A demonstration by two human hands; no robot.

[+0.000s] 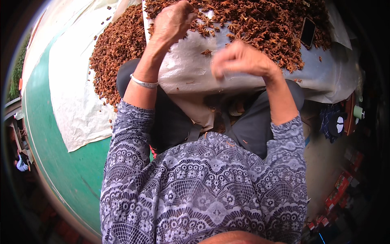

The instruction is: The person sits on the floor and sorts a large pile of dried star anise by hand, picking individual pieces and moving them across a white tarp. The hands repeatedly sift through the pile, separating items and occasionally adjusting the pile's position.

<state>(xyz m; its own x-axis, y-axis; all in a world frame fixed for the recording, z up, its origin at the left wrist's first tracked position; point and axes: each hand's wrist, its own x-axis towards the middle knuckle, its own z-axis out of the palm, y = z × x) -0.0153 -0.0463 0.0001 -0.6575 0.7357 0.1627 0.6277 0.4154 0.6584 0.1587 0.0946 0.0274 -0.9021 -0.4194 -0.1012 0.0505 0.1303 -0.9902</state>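
Observation:
Dried star anise (265, 30) lies heaped on a plastic-covered tabletop (192, 58) before me. My left hand (175, 21), with a pale bangle (144, 81) on its wrist, hovers over the near left edge of this heap. Its fingers curl away from view, so what they hold is hidden. My right hand (242, 59) is blurred, bent at the wrist above the bare plastic near the heap. No object can be made out in its fingers. A single star anise (206, 52) rests on the plastic between both hands.
A larger pile of star anise (120, 52) spreads on a white sheet (79, 100) over the green floor (39, 122) at left. A phone (308, 33) lies on the heap's right side. Red boxes (338, 189) stand at lower right, below a hanging dark cloth (327, 122).

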